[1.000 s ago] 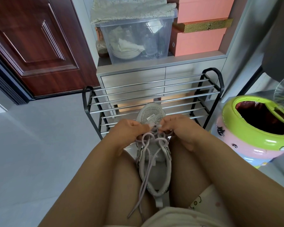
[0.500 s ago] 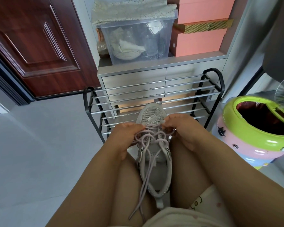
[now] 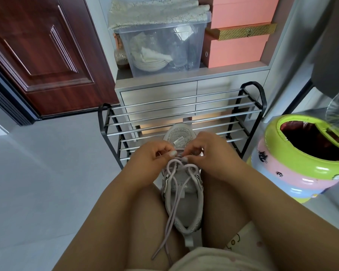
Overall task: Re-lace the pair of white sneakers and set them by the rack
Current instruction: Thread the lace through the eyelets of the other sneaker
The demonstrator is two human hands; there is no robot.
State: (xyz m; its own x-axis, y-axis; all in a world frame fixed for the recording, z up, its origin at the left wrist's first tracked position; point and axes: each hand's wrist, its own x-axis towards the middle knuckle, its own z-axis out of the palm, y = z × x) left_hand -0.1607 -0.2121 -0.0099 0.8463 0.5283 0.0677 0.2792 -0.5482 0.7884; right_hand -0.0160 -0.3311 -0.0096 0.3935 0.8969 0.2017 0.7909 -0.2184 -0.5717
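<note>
Pinching the soft, limp lace (image 3: 172,194), left hand (image 3: 151,159) and right hand (image 3: 207,153) hold it over the light sneaker (image 3: 182,192) wedged between the knees — best held near the eyelets.

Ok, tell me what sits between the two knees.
The white sneaker, toe toward the rack, its laces trailing back; shown in the head view.
</note>
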